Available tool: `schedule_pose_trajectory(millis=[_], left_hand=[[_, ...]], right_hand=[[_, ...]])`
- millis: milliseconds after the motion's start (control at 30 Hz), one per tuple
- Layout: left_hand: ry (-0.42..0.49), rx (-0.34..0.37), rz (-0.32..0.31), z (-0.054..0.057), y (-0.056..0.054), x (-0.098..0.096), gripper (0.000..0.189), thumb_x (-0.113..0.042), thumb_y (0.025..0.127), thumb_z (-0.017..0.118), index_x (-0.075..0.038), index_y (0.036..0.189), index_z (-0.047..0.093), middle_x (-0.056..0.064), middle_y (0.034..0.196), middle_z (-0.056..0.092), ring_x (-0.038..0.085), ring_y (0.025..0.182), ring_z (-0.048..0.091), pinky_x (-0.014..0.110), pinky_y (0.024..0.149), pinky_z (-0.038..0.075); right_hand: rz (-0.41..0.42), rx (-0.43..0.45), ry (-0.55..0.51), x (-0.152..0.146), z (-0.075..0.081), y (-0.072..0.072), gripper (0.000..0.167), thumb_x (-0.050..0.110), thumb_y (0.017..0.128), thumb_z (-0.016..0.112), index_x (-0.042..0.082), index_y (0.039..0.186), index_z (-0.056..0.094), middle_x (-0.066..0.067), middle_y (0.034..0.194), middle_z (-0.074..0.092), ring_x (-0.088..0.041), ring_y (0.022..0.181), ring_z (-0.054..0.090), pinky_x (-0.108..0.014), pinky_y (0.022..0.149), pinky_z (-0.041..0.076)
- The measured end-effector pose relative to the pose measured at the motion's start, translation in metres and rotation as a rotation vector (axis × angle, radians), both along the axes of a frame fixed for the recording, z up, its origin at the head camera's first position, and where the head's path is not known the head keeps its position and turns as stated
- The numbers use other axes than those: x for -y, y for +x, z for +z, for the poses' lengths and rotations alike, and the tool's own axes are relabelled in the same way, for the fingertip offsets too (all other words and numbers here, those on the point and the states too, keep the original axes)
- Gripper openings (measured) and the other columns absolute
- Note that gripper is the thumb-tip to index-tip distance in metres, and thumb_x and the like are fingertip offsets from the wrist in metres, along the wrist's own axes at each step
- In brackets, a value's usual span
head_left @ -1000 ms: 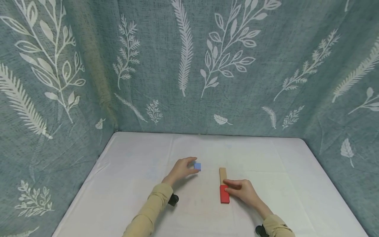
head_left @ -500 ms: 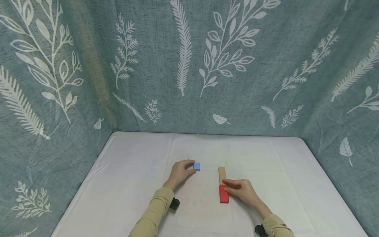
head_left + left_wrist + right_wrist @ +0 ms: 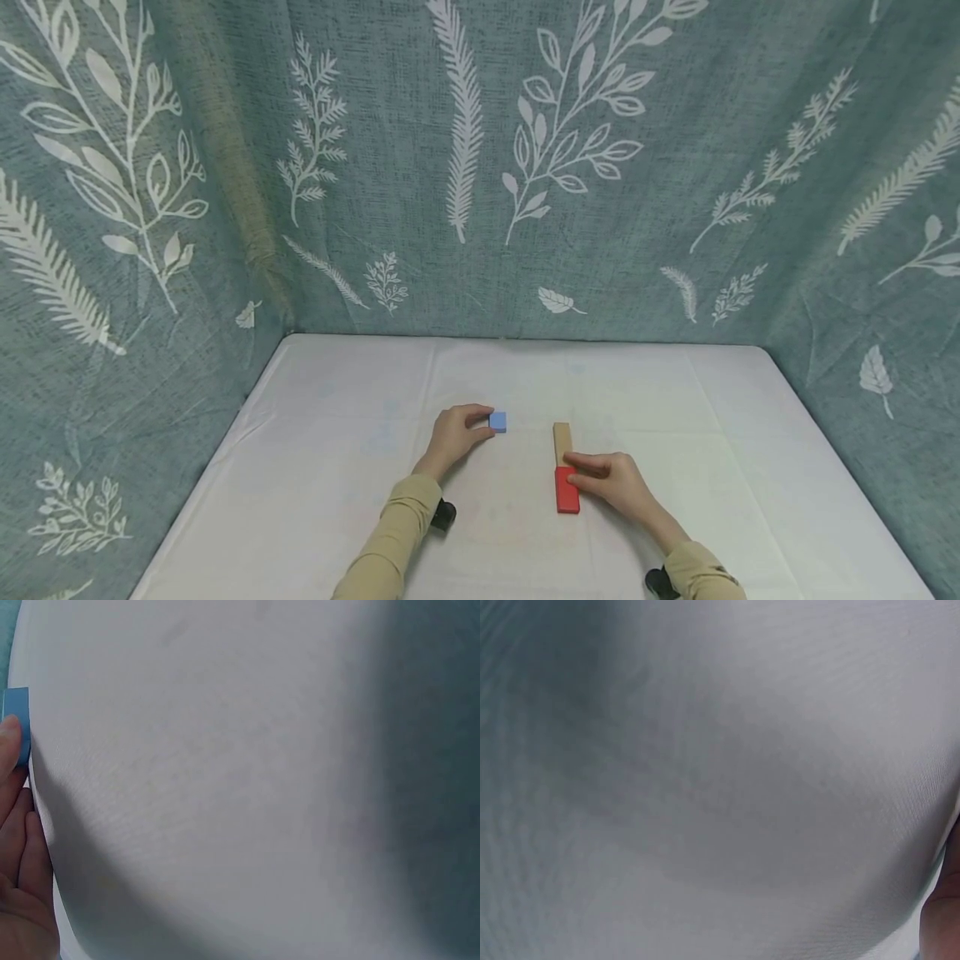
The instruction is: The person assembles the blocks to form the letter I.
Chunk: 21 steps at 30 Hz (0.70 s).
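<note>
In the head view my left hand (image 3: 453, 435) pinches a small blue block (image 3: 498, 422) between thumb and fingers. The left wrist view shows the thumb pressed against this blue block (image 3: 18, 702) at the left border. To the right lie a plain wooden block (image 3: 562, 440) and a red block (image 3: 567, 496), end to end in a line. My right hand (image 3: 618, 485) holds the red block near the join, its thumb on the red and its index fingertip beside the wood. Only a sliver of the right hand (image 3: 943, 911) appears in the right wrist view, without the blocks.
A white-covered table (image 3: 360, 375) lies under everything. Its far edge meets a grey-green curtain (image 3: 420, 167) with white leaf prints, which also hangs along both sides. Small dark devices sit at both wrists.
The left fingers have closed in on the blue block, which has shifted very slightly in the picture. My right hand and the red and wooden blocks stay in place.
</note>
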<state>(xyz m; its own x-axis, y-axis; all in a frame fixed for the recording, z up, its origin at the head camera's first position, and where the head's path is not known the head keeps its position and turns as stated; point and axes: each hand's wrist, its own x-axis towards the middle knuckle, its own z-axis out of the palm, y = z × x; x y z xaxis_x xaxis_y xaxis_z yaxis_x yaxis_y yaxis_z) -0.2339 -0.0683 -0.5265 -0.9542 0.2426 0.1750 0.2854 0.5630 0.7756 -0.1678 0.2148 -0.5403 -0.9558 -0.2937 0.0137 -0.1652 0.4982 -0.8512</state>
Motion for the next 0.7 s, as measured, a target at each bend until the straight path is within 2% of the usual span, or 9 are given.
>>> schedule_pose_trajectory(millis=[300,700], left_hand=[[0.031,-0.001,0.018,-0.0009,0.001,-0.0003,0.031,-0.009,0.078,0.076,-0.002,0.107,0.07,0.013,0.106,0.072,0.031,0.107,0.065,0.045,0.096,0.051],[0.025,0.004,0.03,-0.0038,-0.0001,-0.0007,0.031,-0.01,0.077,0.076,-0.003,0.107,0.071,0.012,0.107,0.072,0.03,0.107,0.065,0.044,0.096,0.051]], right_hand=[[0.004,0.0,-0.007,0.0009,0.0008,0.0007,0.042,0.028,0.081,0.074,0.009,0.118,0.068,-0.007,0.118,0.068,-0.026,0.116,0.06,-0.019,0.091,0.053],[-0.001,0.004,0.006,0.0019,0.0027,0.0013,0.042,0.028,0.08,0.074,0.009,0.118,0.068,-0.006,0.117,0.068,-0.027,0.117,0.06,-0.021,0.093,0.053]])
